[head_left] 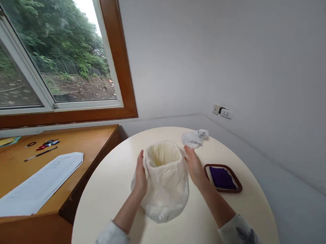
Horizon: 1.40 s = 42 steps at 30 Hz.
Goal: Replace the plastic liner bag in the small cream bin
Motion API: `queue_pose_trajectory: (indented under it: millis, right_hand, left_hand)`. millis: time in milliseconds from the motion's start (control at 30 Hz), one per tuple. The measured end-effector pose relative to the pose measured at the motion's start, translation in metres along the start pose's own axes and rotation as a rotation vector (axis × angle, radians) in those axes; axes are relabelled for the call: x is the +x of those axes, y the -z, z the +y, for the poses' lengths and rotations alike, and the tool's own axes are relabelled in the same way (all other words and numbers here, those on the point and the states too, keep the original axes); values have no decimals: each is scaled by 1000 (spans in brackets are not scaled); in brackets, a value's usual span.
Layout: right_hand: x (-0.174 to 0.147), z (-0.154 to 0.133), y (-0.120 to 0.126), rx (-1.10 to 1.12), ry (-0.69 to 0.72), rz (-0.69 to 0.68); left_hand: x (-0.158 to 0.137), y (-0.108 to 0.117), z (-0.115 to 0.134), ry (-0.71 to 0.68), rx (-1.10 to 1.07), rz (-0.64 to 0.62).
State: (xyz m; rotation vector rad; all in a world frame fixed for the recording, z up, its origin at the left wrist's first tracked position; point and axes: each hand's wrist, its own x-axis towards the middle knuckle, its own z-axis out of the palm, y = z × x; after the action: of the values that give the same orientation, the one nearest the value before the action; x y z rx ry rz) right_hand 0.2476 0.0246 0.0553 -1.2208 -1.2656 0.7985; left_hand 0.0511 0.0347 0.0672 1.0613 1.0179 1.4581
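A small bin (167,184) stands upright on the round table, with a translucent white plastic bag (164,206) lining it. The bag is folded over the rim and hangs loosely down the outside, nearly hiding the bin itself. My left hand (140,176) is held along its left side, fingers straight and pointing up; whether the palm touches the bag I cannot tell. On the right, my right hand (194,166) is open beside the bag, fingers stretched out, with a slight gap to it. Neither hand grips anything.
A crumpled white plastic bag (194,137) lies toward the back of the cream table (107,199). To the right sits a brown-rimmed tray (237,180) with folded purple cloth (221,177). A wooden desk (97,139) at left holds papers (42,182), a pen (40,154) and keys (48,143).
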Motion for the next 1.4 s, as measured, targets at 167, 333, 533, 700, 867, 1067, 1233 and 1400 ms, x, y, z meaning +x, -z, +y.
queue_pose_trajectory:
  millis: [167,333,533,700,867,1067,1233,1400]
  right_hand:
    - [-38,8,88,-449,43,18]
    - [-83,27,117,-1001,55,-53]
    - [-95,42,110,-1156,105,27]
    - [-95,29,120,-1136,181,107]
    - [-88,-3,128,-1052,367,224]
    - [-81,-60,101,-959,786,183]
    - [-85,-89,53,-903,972,-104]
    - [-87,-95,20,-854,1082,-256]
  left_hand:
    - [9,59,5,-210,360,125]
    - [1,78,20,-177,387,56]
    - [-21,54,42,-115,485,-148]
    - [-24,51,51,-152,515,-163]
    - [-26,52,64,-198,478,-145]
    - [-35,42,85,-193,436,-223]
    - [-54,23,95,11,288,-440]
    - [-70,14,101,90,240,-493]
